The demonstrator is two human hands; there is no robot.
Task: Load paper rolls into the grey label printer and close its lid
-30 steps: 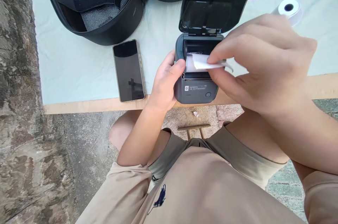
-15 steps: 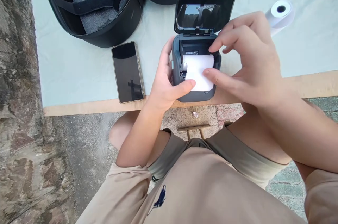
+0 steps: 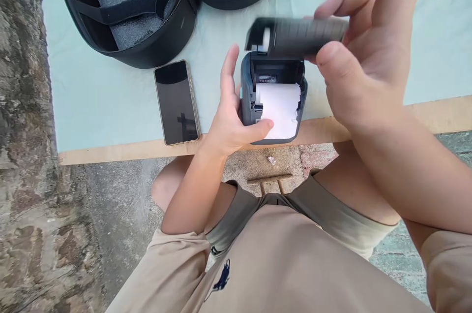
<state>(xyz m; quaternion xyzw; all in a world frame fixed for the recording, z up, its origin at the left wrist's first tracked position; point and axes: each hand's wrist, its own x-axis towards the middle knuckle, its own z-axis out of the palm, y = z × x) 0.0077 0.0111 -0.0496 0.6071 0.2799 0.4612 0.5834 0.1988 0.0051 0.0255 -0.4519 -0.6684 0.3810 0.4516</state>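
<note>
A small dark printer [image 3: 246, 101] stands at the table's front edge, with a white paper roll [image 3: 278, 106] in its bay and the paper's end reaching over the front rim. My left hand [image 3: 236, 118] holds the printer's left side, its thumb pressing on the paper. The black lid [image 3: 295, 37], blurred by motion, is hinged at the back and partly raised over the bay. My right hand [image 3: 368, 52] grips the lid's right end between thumb and fingers.
A phone [image 3: 177, 104] lies left of the printer at the table's edge [image 3: 121, 152]. Behind it, an open black zip case [image 3: 147, 42] with grey foam spreads across the back left. A scrap [image 3: 272, 160] is on the ground below.
My right hand has left the paper, moved up and right, and taken hold of the lid, which has swung forward and down. The paper's end now reaches further over the front.
</note>
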